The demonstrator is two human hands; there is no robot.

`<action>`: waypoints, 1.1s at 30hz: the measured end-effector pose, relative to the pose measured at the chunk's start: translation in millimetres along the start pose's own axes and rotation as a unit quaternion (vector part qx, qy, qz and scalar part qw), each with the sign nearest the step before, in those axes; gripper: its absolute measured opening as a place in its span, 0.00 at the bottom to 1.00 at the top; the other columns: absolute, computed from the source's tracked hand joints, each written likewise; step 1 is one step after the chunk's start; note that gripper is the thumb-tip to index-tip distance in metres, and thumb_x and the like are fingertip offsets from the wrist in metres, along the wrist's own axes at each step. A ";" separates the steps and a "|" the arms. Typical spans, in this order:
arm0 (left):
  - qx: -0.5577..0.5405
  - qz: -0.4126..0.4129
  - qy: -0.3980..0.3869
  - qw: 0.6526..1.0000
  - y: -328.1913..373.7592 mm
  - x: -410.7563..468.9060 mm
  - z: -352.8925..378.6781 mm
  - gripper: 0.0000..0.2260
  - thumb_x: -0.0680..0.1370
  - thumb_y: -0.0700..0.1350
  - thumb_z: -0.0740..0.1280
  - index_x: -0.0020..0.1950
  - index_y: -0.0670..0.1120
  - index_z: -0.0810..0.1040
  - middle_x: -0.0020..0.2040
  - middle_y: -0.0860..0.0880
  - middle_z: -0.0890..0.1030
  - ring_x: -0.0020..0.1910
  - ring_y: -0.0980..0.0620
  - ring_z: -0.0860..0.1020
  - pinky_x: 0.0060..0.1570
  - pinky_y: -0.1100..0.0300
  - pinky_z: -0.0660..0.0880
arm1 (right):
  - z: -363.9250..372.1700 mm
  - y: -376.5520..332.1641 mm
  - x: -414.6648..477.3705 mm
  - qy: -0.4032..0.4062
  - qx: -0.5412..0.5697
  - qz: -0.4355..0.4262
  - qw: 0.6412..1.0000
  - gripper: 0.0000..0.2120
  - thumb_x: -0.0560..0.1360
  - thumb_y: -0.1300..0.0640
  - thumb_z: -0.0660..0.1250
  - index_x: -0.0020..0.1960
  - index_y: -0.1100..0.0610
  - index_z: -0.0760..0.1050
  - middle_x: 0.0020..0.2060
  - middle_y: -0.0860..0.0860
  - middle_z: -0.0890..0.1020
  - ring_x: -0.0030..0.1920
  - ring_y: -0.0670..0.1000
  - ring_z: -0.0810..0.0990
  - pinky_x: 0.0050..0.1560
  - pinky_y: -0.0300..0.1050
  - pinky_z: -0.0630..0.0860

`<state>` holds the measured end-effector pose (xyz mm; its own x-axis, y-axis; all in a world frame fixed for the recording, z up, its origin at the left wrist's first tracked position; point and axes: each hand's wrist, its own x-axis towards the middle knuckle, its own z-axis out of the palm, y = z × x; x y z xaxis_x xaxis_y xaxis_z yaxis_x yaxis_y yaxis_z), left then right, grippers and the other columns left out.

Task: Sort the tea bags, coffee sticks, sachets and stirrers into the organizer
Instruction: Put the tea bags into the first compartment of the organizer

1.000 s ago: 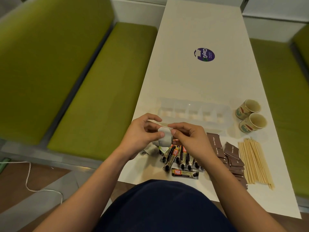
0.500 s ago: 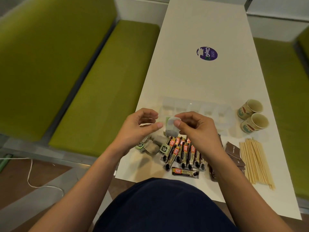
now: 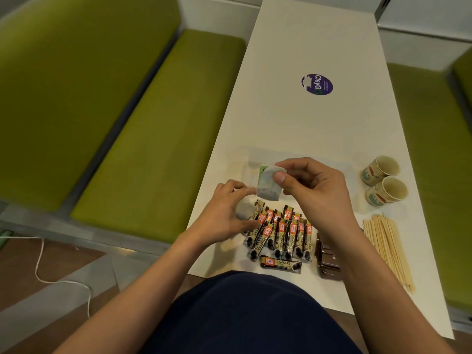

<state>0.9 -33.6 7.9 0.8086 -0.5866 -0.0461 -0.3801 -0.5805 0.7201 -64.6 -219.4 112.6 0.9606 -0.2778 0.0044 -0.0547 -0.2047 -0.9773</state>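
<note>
Now my right hand (image 3: 314, 192) pinches a tea bag (image 3: 268, 187) between thumb and fingertip, raised in front of the clear organizer (image 3: 258, 155) and hiding most of it. My left hand (image 3: 222, 218) curls beside the string; I cannot tell if it grips. Coffee sticks (image 3: 281, 233) lie near, with stirrers (image 3: 385, 246) and paper cups (image 3: 380, 171) to the right.

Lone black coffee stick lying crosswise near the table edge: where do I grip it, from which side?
Probably pinch the lone black coffee stick across its narrow width at mid-length, from above: it lies flat on the white table, with its long edges exposed.
</note>
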 end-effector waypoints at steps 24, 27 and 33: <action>0.092 0.078 0.035 0.992 -20.9 4.4 9.2 0.08 0.76 0.47 0.74 0.55 0.51 0.86 0.64 0.52 0.77 0.56 0.52 0.70 0.49 0.56 0.73 | -9.7 3.6 -0.7 0.024 0.004 -0.017 1.000 0.08 0.76 0.59 0.75 0.51 0.47 0.84 0.45 0.47 0.88 0.49 0.51 0.86 0.53 0.63 0.81; 0.074 0.092 0.035 0.992 -17.4 3.7 6.0 0.08 0.77 0.50 0.71 0.55 0.52 0.86 0.65 0.52 0.77 0.57 0.53 0.70 0.52 0.58 0.70 | -13.2 8.4 -0.2 0.033 -0.003 -0.017 0.999 0.08 0.76 0.59 0.75 0.51 0.46 0.84 0.45 0.47 0.88 0.49 0.50 0.86 0.54 0.64 0.81; -0.100 0.021 0.041 0.994 4.0 1.0 -10.4 0.07 0.77 0.51 0.70 0.53 0.53 0.85 0.52 0.58 0.85 0.53 0.59 0.80 0.52 0.63 0.73 | -14.0 23.8 0.2 0.061 -0.018 -0.010 0.998 0.09 0.77 0.59 0.74 0.50 0.45 0.84 0.45 0.46 0.88 0.49 0.49 0.86 0.53 0.63 0.82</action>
<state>4.8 -30.6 17.9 0.8306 -0.5556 0.0372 -0.3240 -0.4280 0.8437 -69.5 -237.4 92.3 0.9214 -0.3850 0.0521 -0.0472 -0.2441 -0.9686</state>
